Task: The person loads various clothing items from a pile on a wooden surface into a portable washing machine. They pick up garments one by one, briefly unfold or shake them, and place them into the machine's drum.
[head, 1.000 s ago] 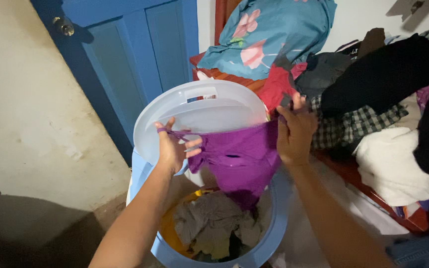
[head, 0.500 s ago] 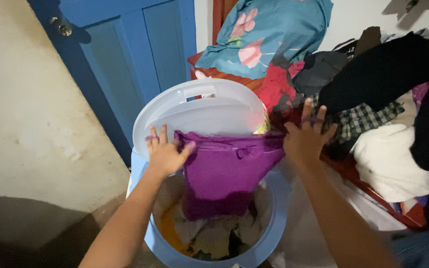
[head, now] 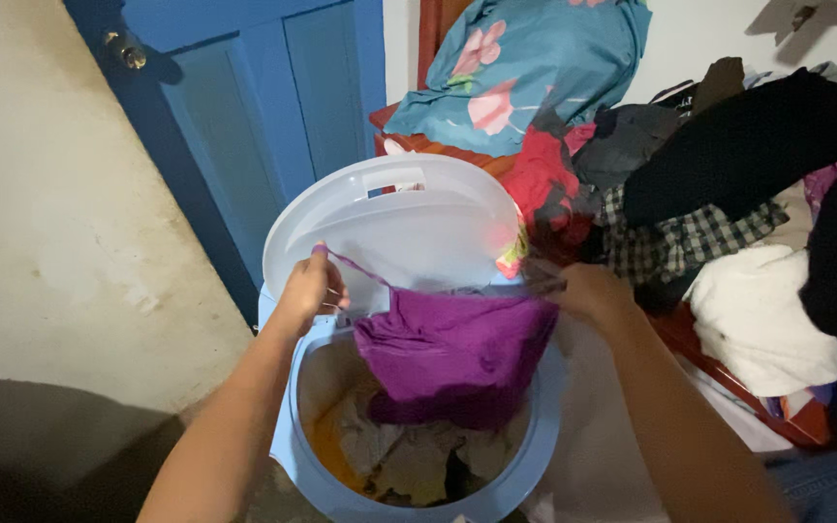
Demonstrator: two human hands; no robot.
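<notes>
Fingers of two hands [head: 310, 289] [head: 585, 291] hold one purple garment [head: 452, 353] over one tub [head: 535, 426].

The right hand [head: 588, 291] is blurring at three o'clock, so its grip on the purple cloth [head: 457, 353] is not showing clearly. The cloth is hiding part of the washer [head: 535, 436] drum. The bottom edge is cutting off both forearms.

No packages, labels, signs or screens show here
</notes>
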